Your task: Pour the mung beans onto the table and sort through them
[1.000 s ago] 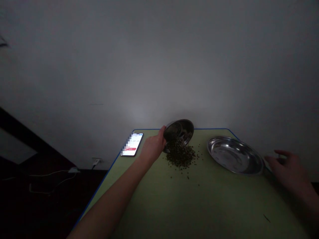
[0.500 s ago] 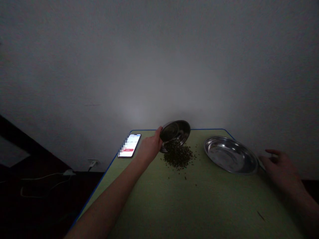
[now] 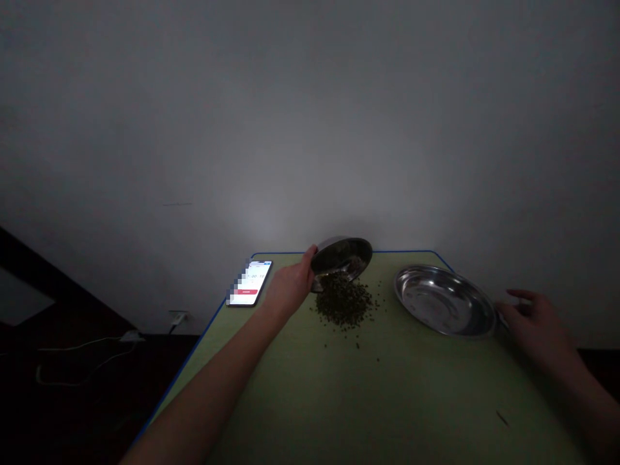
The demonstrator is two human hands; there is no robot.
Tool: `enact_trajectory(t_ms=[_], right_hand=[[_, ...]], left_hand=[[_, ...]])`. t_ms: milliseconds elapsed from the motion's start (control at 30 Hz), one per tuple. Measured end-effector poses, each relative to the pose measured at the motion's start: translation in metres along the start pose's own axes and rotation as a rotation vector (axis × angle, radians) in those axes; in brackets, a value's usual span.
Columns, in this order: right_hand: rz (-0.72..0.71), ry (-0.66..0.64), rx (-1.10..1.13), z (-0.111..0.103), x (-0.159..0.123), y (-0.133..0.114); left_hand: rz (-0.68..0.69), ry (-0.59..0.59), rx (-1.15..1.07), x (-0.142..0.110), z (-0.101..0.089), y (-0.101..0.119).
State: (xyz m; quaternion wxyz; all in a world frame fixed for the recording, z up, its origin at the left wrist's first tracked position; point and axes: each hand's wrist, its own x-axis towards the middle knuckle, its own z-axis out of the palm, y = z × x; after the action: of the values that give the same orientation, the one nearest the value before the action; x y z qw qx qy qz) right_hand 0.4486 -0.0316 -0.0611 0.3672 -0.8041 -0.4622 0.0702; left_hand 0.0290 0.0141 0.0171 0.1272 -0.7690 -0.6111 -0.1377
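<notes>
My left hand point(image 3: 293, 284) is closed on the left rim of a small metal bowl point(image 3: 343, 250). The bowl is tipped on its side, its mouth facing me and down, above the far edge of a heap of small dark grains point(image 3: 343, 302). These look like seeds or dried bits, too dim to name. A wide, shallow metal dish point(image 3: 436, 300) sits to the right of the heap. At its right rim is my right hand point(image 3: 535, 323), thumb near the edge and fingers stretched apart; whether it touches the rim I cannot tell.
A lit phone point(image 3: 249, 284) lies at the table's far left corner. The green table point(image 3: 387, 400) with a blue edge stands against a grey wall point(image 3: 310, 129). A thin dark sliver point(image 3: 502, 418) lies near the front right. Cables point(image 3: 80, 345) and a plug are at lower left.
The bowl has turned slightly, its mouth tipping further down over the grains. My right hand has moved a little left, closer to the dish. The view has shifted slightly.
</notes>
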Motion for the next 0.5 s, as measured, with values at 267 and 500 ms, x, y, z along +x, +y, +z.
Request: enact_trajectory(t_ms=[267,500], right_hand=[[0.017,-0.139,0.109,-0.0037,-0.0071,-0.0097],[-0.002,-0.168,0.135,0.0052,-0.0043,-0.0082]], left_hand=[[0.044,0.027,-0.001,-0.0006,0.0005,-0.0017],[0.066,0.023,0.013,-0.0004,-0.0004,-0.0044]])
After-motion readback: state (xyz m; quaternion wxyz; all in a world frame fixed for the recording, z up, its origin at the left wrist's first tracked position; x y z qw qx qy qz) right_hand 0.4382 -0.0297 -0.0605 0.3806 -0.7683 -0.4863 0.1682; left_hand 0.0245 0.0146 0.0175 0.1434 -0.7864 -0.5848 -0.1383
